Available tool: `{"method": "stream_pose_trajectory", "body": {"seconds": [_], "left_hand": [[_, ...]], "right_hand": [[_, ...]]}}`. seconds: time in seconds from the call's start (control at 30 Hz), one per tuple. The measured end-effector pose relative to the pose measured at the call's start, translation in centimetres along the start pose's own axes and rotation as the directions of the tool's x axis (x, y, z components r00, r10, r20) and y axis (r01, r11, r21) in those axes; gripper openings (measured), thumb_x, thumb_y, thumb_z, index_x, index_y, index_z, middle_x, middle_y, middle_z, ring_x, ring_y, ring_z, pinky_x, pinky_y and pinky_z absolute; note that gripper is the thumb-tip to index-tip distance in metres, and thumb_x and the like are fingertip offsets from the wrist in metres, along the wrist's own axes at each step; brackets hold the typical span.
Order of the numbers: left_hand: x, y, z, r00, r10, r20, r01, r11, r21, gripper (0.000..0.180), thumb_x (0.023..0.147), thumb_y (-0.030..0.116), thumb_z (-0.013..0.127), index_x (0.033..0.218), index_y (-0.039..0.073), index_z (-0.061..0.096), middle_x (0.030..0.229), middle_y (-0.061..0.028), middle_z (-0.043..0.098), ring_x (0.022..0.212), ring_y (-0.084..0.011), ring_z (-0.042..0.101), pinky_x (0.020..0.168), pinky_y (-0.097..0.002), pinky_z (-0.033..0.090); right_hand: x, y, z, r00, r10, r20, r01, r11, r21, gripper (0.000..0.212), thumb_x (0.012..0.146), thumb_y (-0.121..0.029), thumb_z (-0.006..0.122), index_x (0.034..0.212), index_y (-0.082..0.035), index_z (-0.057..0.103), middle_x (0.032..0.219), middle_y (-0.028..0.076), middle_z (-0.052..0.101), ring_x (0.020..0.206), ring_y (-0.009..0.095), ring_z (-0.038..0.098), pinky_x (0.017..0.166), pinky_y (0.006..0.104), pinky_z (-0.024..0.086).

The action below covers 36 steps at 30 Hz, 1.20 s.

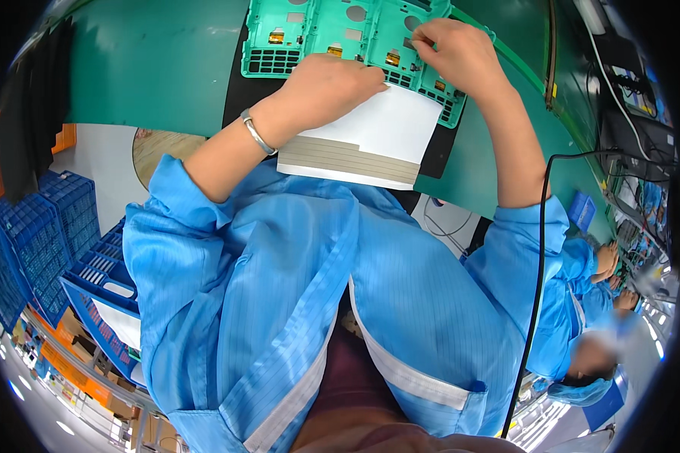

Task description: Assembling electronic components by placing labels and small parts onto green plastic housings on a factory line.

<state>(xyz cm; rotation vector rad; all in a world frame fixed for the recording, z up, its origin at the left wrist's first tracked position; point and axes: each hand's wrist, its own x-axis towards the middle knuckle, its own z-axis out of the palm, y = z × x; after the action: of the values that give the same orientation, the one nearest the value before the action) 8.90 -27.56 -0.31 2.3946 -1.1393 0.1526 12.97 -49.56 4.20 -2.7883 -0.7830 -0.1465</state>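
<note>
Several green plastic housings (338,29) lie side by side at the far end of a black mat. Each has a grid of small openings, and amber patches show on them. My left hand (321,92) is closed, its fingertips bent down over the housings' near edge and the top of a white sheet. Whatever it may hold is hidden. My right hand (459,54) is closed in a pinch above the right-hand housings, and I cannot make out anything between its fingertips. The white sheet (393,121) bears grey strips (347,157) across its near part.
A green work table (159,68) spreads around the black mat (435,155). A black cable (541,249) hangs down at the right. Blue crates (68,208) stand at lower left. Other people in blue coats (555,340) sit along the bench at right.
</note>
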Motion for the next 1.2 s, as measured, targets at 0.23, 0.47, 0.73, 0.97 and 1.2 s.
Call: {"method": "stream_pose_trajectory", "body": {"seconds": [0.23, 0.47, 0.73, 0.97, 1.2], "left_hand": [[0.0, -0.4, -0.3, 1.0, -0.021, -0.011, 0.02, 0.997, -0.077, 0.016, 0.086, 0.026, 0.058, 0.081, 0.011, 0.06, 0.064, -0.0062, 0.06, 0.059, -0.0251, 0.06, 0.053, -0.0342, 0.048], [0.0, -0.6, 0.1, 1.0, -0.022, -0.014, 0.021, 0.997, -0.073, 0.017, 0.086, 0.026, 0.058, 0.078, 0.01, 0.059, 0.062, -0.0065, 0.059, 0.057, -0.0249, 0.059, 0.052, -0.0337, 0.047], [0.0, -0.4, 0.0, 1.0, -0.011, -0.009, 0.01, 0.998, -0.056, 0.018, 0.086, 0.026, 0.058, 0.078, 0.01, 0.059, 0.063, -0.0066, 0.06, 0.057, -0.0244, 0.06, 0.052, -0.0336, 0.048], [0.1, -0.5, -0.1, 1.0, -0.021, -0.022, 0.02, 0.998, -0.054, 0.018, 0.087, 0.026, 0.057, 0.079, 0.01, 0.059, 0.063, -0.0067, 0.06, 0.058, -0.0241, 0.06, 0.052, -0.0337, 0.048], [0.0, -0.5, 0.0, 0.999, -0.034, 0.001, 0.034, 0.999, -0.02, 0.017, 0.087, 0.028, 0.057, 0.09, 0.012, 0.062, 0.064, -0.0064, 0.061, 0.058, -0.0235, 0.06, 0.052, -0.0337, 0.048]], "right_hand": [[1.5, 0.1, -0.1, 0.981, -0.047, 0.189, 0.066, 0.993, -0.1, 0.01, 0.08, -0.016, 0.059, 0.08, -0.007, 0.064, 0.078, 0.006, 0.063, 0.072, 0.026, 0.06, 0.062, 0.036, 0.049], [1.6, 0.0, 0.3, 0.985, -0.063, 0.162, 0.084, 0.988, -0.132, 0.011, 0.078, -0.014, 0.055, 0.075, -0.006, 0.061, 0.073, 0.009, 0.062, 0.068, 0.028, 0.061, 0.059, 0.0389, 0.049], [1.1, 0.0, 1.3, 0.991, -0.066, 0.12, 0.089, 0.977, -0.196, 0.007, 0.078, -0.013, 0.059, 0.076, -0.006, 0.063, 0.074, 0.005, 0.062, 0.068, 0.025, 0.061, 0.058, 0.0359, 0.049], [0.5, -0.4, 1.6, 0.998, -0.037, 0.042, 0.044, 0.981, -0.187, 0.007, 0.077, -0.012, 0.059, 0.076, -0.006, 0.063, 0.074, 0.006, 0.062, 0.069, 0.025, 0.06, 0.059, 0.0365, 0.049], [0.4, -1.0, 1.1, 0.996, 0.034, 0.08, -0.018, 0.981, -0.196, 0.009, 0.079, -0.014, 0.059, 0.079, -0.006, 0.064, 0.076, 0.007, 0.062, 0.071, 0.026, 0.061, 0.061, 0.0374, 0.049]]}}
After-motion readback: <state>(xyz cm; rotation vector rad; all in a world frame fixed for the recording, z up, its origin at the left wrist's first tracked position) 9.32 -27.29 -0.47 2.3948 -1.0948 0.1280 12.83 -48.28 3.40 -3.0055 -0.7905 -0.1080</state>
